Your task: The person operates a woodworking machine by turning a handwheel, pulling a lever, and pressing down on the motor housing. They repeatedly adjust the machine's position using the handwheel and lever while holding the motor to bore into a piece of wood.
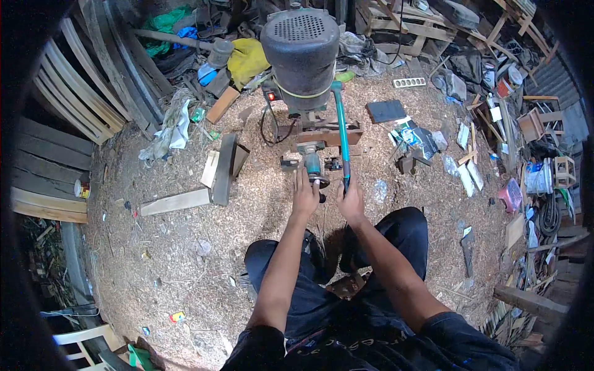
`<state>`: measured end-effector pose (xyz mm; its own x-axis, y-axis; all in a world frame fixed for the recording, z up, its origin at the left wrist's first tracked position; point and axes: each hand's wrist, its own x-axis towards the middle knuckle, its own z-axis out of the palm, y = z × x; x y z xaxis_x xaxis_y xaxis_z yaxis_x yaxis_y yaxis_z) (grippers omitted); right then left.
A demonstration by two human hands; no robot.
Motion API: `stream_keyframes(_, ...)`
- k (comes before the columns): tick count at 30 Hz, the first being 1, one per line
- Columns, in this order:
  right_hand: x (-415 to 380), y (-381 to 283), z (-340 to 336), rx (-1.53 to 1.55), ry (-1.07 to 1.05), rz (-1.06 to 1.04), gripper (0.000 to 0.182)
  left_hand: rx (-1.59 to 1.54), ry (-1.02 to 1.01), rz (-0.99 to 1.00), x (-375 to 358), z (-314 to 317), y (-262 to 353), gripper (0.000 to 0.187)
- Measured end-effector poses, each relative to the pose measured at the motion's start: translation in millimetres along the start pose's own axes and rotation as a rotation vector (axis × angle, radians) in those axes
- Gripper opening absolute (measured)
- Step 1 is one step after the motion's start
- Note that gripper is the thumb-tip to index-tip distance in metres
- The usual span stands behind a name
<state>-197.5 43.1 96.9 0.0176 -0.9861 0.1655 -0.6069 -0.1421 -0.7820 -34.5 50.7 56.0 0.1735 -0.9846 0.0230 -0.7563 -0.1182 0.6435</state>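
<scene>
A floor-level machine stands in front of me, with a large dark motor [301,62] under a vented cap. From its right side a long green lever [342,123] comes towards me, and my right hand [351,201] is wrapped round the dark grip at its near end. My left hand [304,195] is at a small dark handwheel [319,181] on the green base, thumb over the rim and fingers along its left side. A brown wood piece [331,136] lies crosswise below the motor. The machine's tool is hidden beneath the motor.
Wood chips cover the ground. Left of the machine lie a dark board [225,170] and a pale offcut [176,203]. A black block [385,111] is to the right. Curved wooden slats [74,93] lean at the left, and a pink stool [510,195] stands far right.
</scene>
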Motion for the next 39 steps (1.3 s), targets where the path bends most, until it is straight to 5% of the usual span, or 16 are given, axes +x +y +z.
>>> stream_keyframes(28,7,51,48,0.023,0.080,-0.074,0.059,-0.128,0.102,-0.051,-3,6,16,0.070)
stream_keyframes(30,4,50,40,0.051,-0.031,0.037,0.059,-0.119,0.090,-0.080,-3,3,19,0.071)
stream_keyframes(36,5,-44,-37,0.165,-0.012,0.011,0.063,-0.120,0.137,-0.015,3,16,1,0.071)
stream_keyframes(39,30,-95,-92,-0.034,0.142,-0.345,0.043,-0.142,0.112,-0.042,3,12,6,0.070)
